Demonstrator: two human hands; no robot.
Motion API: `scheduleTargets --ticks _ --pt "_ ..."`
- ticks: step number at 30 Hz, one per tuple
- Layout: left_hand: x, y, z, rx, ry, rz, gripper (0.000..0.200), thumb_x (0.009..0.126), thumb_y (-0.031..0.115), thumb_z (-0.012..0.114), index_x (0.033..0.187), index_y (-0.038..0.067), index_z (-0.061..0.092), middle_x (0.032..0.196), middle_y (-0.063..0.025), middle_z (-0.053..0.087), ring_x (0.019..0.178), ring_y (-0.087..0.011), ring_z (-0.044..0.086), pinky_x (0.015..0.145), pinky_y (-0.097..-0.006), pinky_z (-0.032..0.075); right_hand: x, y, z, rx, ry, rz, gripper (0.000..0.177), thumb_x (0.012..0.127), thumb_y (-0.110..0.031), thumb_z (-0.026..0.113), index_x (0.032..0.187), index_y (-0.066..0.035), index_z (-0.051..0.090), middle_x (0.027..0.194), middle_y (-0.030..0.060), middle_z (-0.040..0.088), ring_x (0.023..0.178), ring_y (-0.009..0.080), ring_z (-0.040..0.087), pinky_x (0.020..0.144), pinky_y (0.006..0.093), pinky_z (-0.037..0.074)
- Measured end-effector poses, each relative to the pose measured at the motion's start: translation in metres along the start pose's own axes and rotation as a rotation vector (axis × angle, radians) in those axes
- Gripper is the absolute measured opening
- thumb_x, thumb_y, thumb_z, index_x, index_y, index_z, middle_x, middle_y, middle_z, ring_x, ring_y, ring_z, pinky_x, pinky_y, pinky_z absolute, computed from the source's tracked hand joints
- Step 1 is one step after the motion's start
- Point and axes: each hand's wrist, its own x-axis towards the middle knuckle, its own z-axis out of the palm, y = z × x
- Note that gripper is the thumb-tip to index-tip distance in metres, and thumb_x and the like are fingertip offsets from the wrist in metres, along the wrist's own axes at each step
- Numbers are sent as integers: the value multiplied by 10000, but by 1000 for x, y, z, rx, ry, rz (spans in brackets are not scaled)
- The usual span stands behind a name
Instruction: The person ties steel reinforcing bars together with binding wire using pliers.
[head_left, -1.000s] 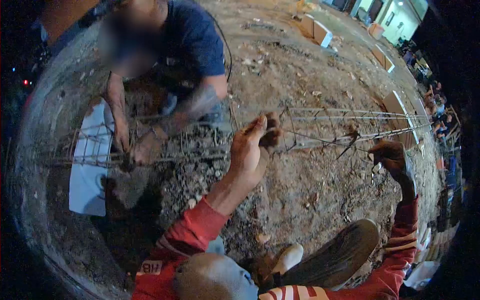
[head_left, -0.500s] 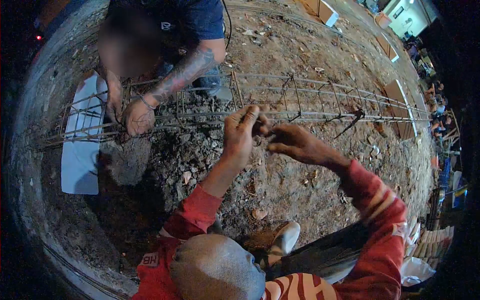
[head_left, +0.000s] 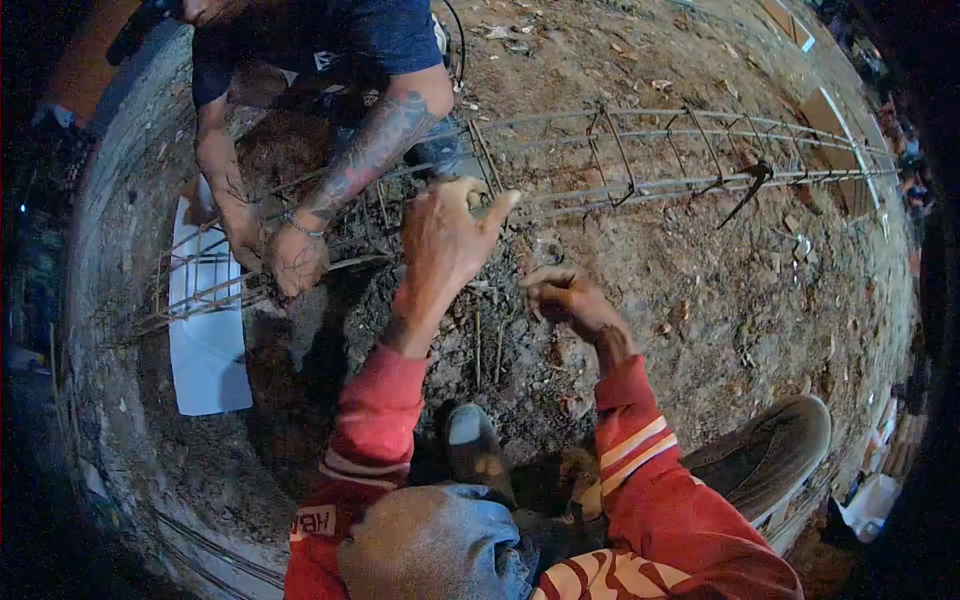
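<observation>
My left hand is over the near bars of a long rebar cage. Its thumb stands apart from the bent fingers, and I make out nothing between them. Below and to the right, my right hand is in front of the cage with its fingers curled together. Whatever those fingers hold, if anything, is too small to make out. A dark tie or bar end sticks out from the cage farther right.
Across the cage a co-worker bends with both hands at its left end. A white board lies beneath that end; another board stands at the far right. Rough soil surrounds my shoes.
My hands have moved apart: the left shifts up and leftward, the right drops lower and nearer to me. The view has tilted, and the co-worker's hands stay at the cage's left end.
</observation>
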Motion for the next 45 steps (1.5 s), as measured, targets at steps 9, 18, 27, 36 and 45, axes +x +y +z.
scheduleTargets --ticks 9,18,27,36,45 --pt "5 -22 34 -60 18 27 394 783 365 718 892 -12 687 838 -187 662 747 -311 630 712 -364 491 27 25 20 67 358 -125 168 898 -151 635 1032 -56 669 759 -51 588 582 30 449 508 196 343" --pt "21 -19 1 -137 -274 -223 322 840 302 676 981 14 642 954 -199 630 837 -325 640 755 -399 495 51 -8 47 109 560 -344 194 836 -140 681 956 9 713 724 0 655 659 63 543 601 244 453" --pt "27 -29 16 -234 -234 -182 219 790 172 709 898 -18 698 796 -158 701 701 -192 672 668 -297 514 53 -18 62 -85 711 -415 197 869 -174 649 844 20 679 662 3 620 614 69 514 571 255 426" --pt "14 -5 15 -299 -4 -75 199 746 168 742 821 -11 699 785 -161 699 687 -225 686 622 -321 504 69 -9 56 161 594 -220 223 877 -230 669 800 -20 680 591 -42 530 552 59 398 482 290 317" --pt "4 -3 31 -316 23 -224 164 680 147 779 768 38 695 710 -131 686 649 -238 678 593 -331 494 10 -51 36 -704 614 -513 244 786 -224 663 871 2 695 623 160 631 584 269 640 569 419 479"
